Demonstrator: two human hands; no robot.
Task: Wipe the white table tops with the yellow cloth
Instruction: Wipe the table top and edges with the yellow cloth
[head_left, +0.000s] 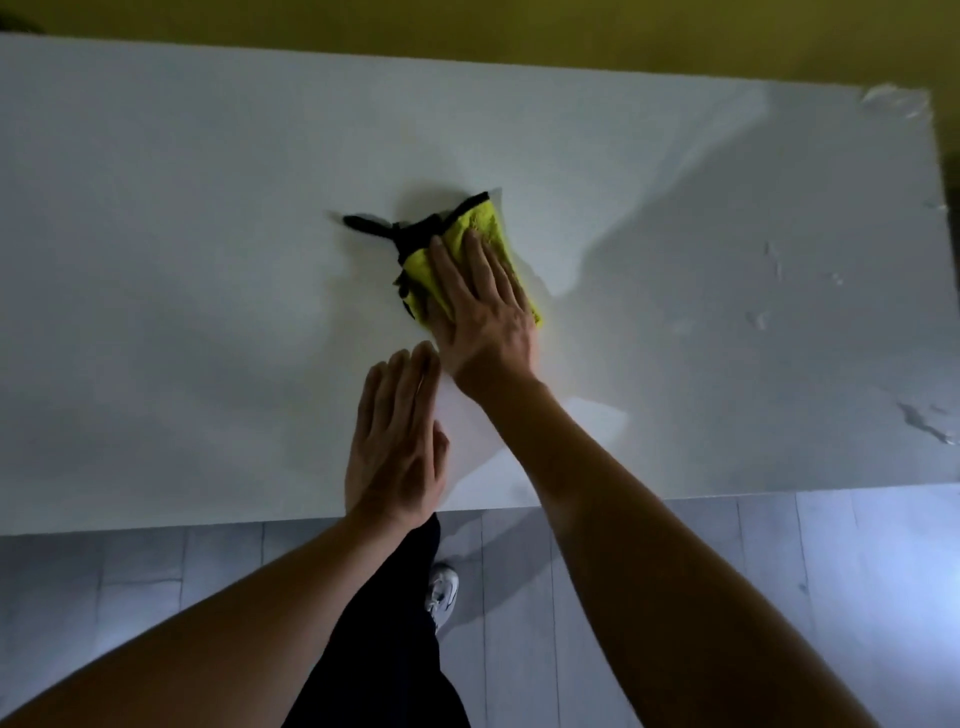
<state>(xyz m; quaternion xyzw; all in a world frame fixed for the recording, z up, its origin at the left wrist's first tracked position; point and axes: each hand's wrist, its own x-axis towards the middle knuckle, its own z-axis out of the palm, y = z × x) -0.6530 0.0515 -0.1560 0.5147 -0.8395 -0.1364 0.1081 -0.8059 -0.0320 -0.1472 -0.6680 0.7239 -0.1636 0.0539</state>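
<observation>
A yellow cloth (475, 226) with black edging and a black loop lies folded near the middle of the white table top (182, 218). My right hand (480, 306) presses flat on the cloth, fingers straight and pointing away from me, covering most of it. My left hand (397, 441) rests flat on the table just in front of the near edge, fingers straight and together, holding nothing.
Wet streaks and droplets (924, 421) glisten along the table's right side and far right corner. The near edge runs across the lower middle; grey plank floor (727, 597) lies below it. A yellow-green wall (519, 31) stands behind the far edge. My dark trouser leg and a white shoe (441, 595) show underneath.
</observation>
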